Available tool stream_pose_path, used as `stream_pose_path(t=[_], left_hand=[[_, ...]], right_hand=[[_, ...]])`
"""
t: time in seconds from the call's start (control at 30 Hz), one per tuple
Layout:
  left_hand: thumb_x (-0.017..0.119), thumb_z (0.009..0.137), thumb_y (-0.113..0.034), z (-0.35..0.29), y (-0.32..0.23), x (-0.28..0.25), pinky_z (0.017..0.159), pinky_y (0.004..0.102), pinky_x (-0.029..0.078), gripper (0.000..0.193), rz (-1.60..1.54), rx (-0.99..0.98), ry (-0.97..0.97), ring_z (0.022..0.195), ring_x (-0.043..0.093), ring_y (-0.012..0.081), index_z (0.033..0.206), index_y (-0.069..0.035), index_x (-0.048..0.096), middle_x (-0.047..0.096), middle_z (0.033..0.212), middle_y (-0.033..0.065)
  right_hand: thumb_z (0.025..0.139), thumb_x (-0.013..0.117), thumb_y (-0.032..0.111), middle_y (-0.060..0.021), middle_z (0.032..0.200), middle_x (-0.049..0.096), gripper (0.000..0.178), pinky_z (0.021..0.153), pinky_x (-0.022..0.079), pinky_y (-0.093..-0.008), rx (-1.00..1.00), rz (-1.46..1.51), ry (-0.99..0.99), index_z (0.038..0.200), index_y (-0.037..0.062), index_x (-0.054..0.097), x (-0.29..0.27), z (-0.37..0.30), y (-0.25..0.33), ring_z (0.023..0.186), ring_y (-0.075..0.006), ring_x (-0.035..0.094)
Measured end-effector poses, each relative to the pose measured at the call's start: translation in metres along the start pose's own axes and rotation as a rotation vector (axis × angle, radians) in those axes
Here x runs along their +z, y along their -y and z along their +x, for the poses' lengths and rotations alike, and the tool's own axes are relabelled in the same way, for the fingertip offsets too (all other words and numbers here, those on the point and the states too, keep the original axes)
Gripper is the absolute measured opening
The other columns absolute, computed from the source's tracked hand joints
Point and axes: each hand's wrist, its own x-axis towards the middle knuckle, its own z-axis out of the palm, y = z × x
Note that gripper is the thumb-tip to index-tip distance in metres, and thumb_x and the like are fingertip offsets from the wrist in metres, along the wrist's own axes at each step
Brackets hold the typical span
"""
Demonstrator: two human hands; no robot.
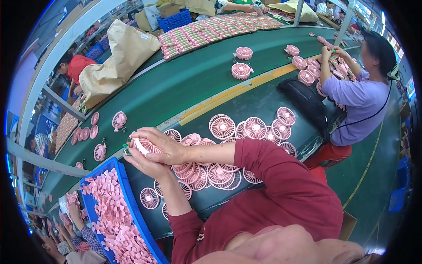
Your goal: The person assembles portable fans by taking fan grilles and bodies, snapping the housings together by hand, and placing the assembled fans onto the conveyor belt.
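Note:
Both my hands are closed around a pink fan head (145, 146) at the left end of the bench. My right hand (166, 145) wraps over it from above and the right, while my left hand (147, 166) supports it from below. A small green circuit board (126, 148) sticks out at its left side, by my fingertips. Part of the fan is hidden by my fingers. Under and beside my forearms lie many round pink fan grilles (221, 127), loosely overlapping on the dark bench.
A blue tray (134, 211) of pink fan blades (115, 211) stands at my left. Beyond the bench runs a green conveyor belt (189, 92) carrying pink fans (241, 70). A black bag (303, 103) lies at right, near a seated co-worker in purple (358, 94). A brown paper sack (114, 61) stands across the belt.

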Motion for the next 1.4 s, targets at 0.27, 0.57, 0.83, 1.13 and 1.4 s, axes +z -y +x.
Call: stream_pose_path(t=[0.27,0.57,0.83,1.13,1.4], left_hand=[[0.043,0.105,-0.029,0.023,0.038,-0.026,0.089,0.0329,0.050,0.030,0.205,-0.159,0.104,0.106,0.059,0.0172,0.123,-0.005,0.049,0.057,0.117,0.0090],[0.066,0.087,-0.020,0.000,0.070,-0.029,0.101,0.0462,0.040,0.032,1.242,0.183,0.734,0.115,0.054,0.0369,0.114,-0.005,0.063,0.063,0.118,0.0184],[0.065,0.087,-0.018,-0.004,0.081,-0.038,0.098,0.0449,0.040,0.025,1.361,0.155,0.809,0.109,0.058,0.0347,0.108,-0.004,0.066,0.066,0.111,0.0154],[0.053,0.089,-0.009,-0.004,0.083,-0.041,0.092,0.0486,0.039,0.035,1.349,0.159,0.750,0.105,0.056,0.0391,0.124,-0.002,0.054,0.062,0.109,0.0211],[0.044,0.100,-0.014,-0.004,0.082,-0.042,0.089,0.0443,0.044,0.029,1.270,0.171,0.672,0.101,0.061,0.0358,0.123,0.000,0.055,0.064,0.109,0.0216]], right_hand=[[0.086,0.063,0.037,-0.0174,0.135,0.052,0.063,0.110,0.037,-0.0422,0.172,-0.143,0.117,0.139,0.0087,0.046,-0.029,0.008,-0.019,0.131,-0.0318,0.045],[0.076,0.076,0.044,-0.0243,0.138,0.045,0.070,0.105,0.038,-0.0527,0.432,-0.936,-0.117,0.134,0.0126,0.052,-0.158,-0.026,-0.109,0.129,-0.0419,0.042],[0.077,0.075,0.031,-0.0208,0.119,0.061,0.052,0.101,0.044,-0.0451,0.192,-0.534,0.258,0.118,0.0029,0.062,-0.129,-0.050,-0.068,0.114,-0.0392,0.056],[0.070,0.080,0.050,-0.0198,0.126,0.059,0.092,0.095,0.044,-0.0452,0.328,-0.490,0.556,0.141,0.0047,0.043,-0.090,-0.068,-0.046,0.110,-0.0391,0.053],[0.069,0.080,0.052,-0.0203,0.108,0.064,0.075,0.094,0.045,-0.0452,0.457,-0.464,0.724,0.125,0.0051,0.061,-0.100,-0.049,-0.044,0.106,-0.0386,0.055]])
